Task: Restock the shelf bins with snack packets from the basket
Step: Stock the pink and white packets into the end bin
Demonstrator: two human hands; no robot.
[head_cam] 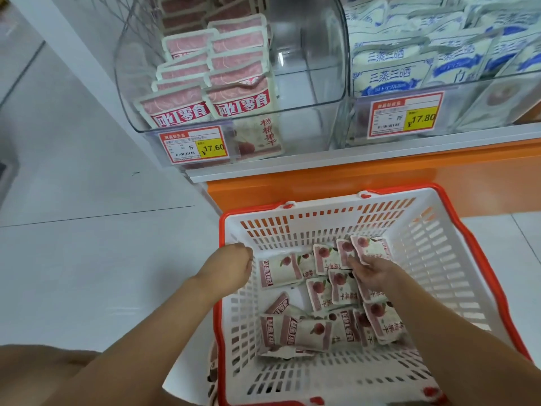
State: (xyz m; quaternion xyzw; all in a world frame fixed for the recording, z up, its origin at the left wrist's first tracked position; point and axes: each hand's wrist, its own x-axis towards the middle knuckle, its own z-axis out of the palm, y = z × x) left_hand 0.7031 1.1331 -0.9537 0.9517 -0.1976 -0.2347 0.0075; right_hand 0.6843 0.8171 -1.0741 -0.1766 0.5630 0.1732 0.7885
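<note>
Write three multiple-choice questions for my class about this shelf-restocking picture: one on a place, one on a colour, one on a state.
1. Where does the right hand reach?
A. into the basket
B. onto the floor tiles
C. up to a price tag

2. What colour is printed on the white packets in the right bin?
A. green
B. blue
C. black

3. What is the left hand doing?
A. hanging free
B. lifting a packet
C. gripping the basket's rim

Answers:
1 A, its fingers grasp snack packets lying inside the basket.
2 B, blue lettering and bands show on the white fronts.
3 C, its fingers curl over the rim on the basket's left side.
</note>
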